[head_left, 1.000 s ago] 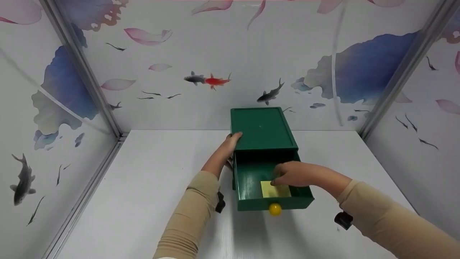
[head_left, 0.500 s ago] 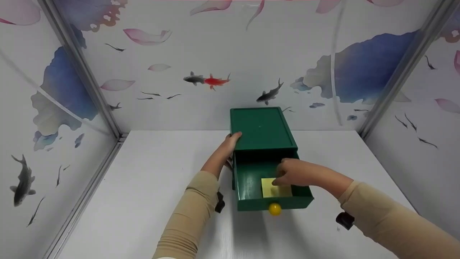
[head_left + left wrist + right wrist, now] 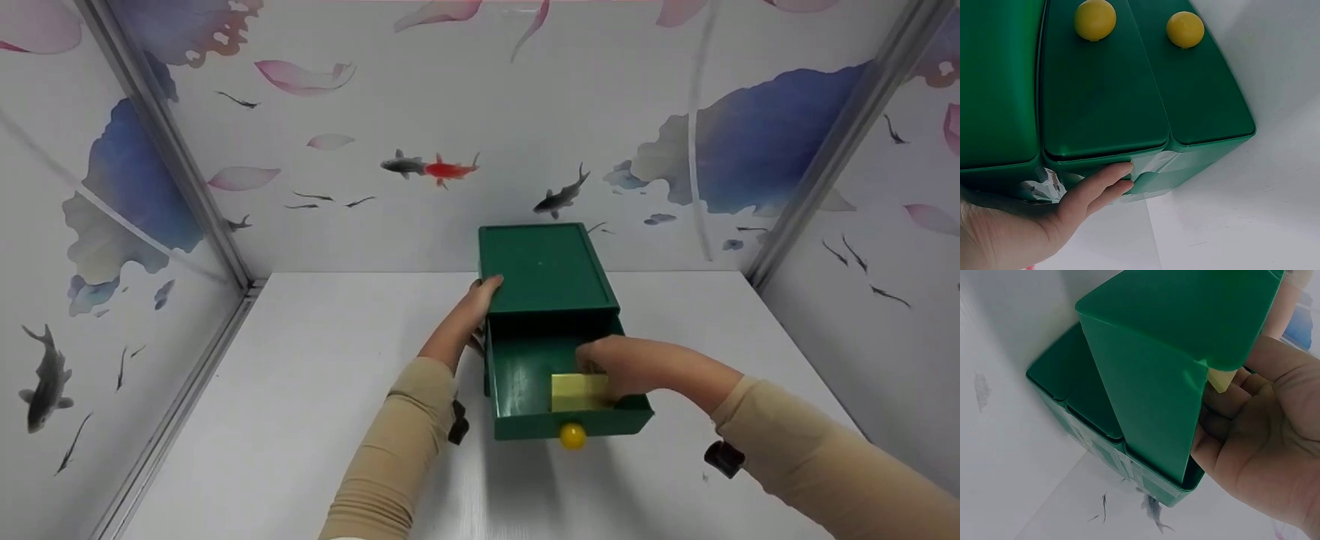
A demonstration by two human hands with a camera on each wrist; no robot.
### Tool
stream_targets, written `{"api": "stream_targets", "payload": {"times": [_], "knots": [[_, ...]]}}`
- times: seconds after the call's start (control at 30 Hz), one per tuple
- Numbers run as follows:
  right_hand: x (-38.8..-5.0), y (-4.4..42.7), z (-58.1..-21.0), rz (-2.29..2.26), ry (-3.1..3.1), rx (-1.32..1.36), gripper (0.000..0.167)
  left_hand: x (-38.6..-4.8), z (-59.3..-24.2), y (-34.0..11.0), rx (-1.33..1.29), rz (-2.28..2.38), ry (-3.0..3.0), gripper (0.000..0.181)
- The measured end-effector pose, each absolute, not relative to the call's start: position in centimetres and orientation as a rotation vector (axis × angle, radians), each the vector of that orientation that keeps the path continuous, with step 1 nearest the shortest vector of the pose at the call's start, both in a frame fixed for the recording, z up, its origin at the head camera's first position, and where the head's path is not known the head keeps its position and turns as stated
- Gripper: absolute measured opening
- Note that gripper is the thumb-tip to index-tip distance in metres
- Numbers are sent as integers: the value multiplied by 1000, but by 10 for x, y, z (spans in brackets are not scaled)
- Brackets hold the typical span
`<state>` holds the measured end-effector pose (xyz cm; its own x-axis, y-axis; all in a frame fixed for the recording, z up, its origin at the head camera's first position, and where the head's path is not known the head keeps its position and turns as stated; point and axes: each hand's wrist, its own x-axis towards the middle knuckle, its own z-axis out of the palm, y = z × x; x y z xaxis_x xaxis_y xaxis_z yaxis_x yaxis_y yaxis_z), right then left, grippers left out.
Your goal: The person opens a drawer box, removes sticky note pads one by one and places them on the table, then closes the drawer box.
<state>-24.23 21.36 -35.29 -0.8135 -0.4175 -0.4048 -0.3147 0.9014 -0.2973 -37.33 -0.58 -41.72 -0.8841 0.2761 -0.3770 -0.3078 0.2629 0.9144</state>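
Sharing open drawer (image 3: 521,375): yellow item (image 3: 577,392), right hand (image 3: 626,365).

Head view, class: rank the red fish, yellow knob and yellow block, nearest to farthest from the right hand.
1. Yellow block: left of the right hand, in the drawer.
2. Yellow knob: on the drawer's front.
3. Red fish: on the back wall.

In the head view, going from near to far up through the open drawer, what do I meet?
Yellow knob → drawer front → yellow piece → cabinet top → back wall. The right hand overlaps the yellow piece, so I left it out.
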Motion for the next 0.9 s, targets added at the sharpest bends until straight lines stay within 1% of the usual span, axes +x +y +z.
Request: {"api": "stream_targets", "payload": {"times": [0.27,0.4,0.63,0.77,0.9], "knots": [[-236,223,-356,-461,2671,-668,23,-372,-417,-5,-30,1673,2079,83],[-231,231,-353,-530,2721,-736,25,-374,-415,-5,-48,1662,2082,83],[-223,240,-346,-601,2794,-739,41,-374,-415,-4,-65,1664,2072,83],[-218,244,-345,-644,2845,-769,46,-374,-415,-4,-79,1667,2069,83],[-212,248,-345,-669,2895,-731,47,-374,-416,-5,-75,1668,2065,83]]}}
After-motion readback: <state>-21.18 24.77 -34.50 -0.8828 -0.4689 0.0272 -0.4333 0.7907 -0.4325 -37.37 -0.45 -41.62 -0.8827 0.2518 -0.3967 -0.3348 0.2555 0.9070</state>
